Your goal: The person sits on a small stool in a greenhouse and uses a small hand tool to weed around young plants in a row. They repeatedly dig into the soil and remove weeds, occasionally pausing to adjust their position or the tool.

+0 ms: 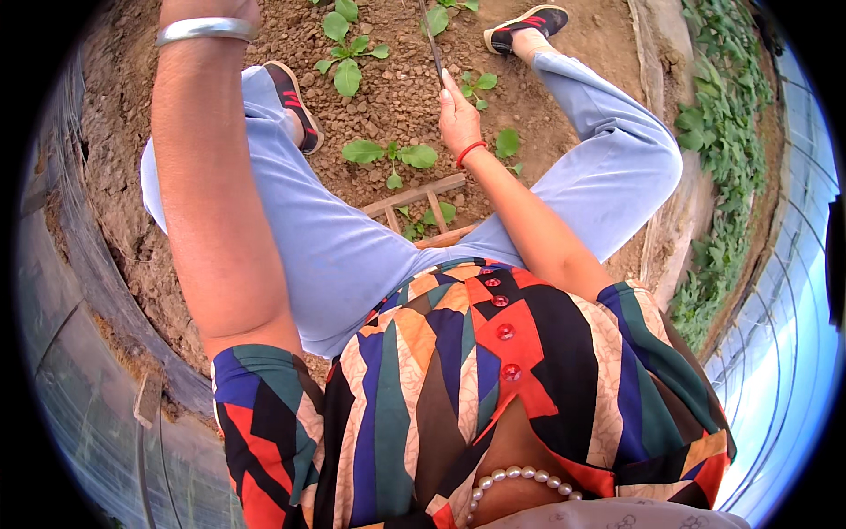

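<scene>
My right hand (457, 119), with a red cord at the wrist, grips a thin dark rod (431, 41). The rod's far end runs out past the top edge. Close by the fingers stands a leafy seedling (478, 86), rooted in cloddy brown soil (380, 122). My left forearm (205, 165) reaches up the left side, a silver bangle (206, 30) around its wrist. The left hand itself is out of view above the picture's edge. Between my legs are another seedling (392, 156) and a larger one (347, 59).
Part of a low wooden slatted frame (423, 193) shows under me, a seedling (436, 215) visible through it. My shoes (294, 102) are on the soil, legs apart. Dense green foliage (720, 132) lines the right. Plastic film walls (796, 218) curve along both sides.
</scene>
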Demonstrator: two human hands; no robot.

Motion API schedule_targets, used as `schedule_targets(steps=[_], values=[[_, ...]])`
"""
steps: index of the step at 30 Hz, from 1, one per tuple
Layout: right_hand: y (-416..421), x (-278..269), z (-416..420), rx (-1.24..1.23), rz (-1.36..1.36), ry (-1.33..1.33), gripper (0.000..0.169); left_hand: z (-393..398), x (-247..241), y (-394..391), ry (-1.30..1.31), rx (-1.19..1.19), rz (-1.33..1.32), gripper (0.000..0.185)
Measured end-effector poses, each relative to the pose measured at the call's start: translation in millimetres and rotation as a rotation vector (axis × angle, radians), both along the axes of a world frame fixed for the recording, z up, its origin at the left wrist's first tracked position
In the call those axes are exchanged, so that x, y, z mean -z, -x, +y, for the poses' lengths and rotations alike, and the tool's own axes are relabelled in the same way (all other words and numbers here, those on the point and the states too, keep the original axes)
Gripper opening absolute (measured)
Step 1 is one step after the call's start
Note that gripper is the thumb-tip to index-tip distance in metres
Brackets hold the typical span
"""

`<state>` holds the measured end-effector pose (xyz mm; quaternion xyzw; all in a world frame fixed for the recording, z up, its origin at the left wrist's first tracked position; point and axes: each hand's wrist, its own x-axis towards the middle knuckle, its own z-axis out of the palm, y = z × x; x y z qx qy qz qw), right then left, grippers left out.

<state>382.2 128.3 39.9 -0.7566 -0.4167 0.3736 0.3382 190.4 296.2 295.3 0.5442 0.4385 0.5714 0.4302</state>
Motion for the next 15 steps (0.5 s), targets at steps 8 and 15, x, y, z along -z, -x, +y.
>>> schedule_targets(steps=[8,15], values=[[-23.3,11.4,16.7,-0.001,0.271,0.346,0.039,9.6,2.7,-3.8,0.034,-0.002,-0.027,0.020],[6.3,-93.8,44.2,0.002,0.507,-0.158,0.052,-21.3,61.3,-79.7,0.567,0.339,0.518,0.045]])
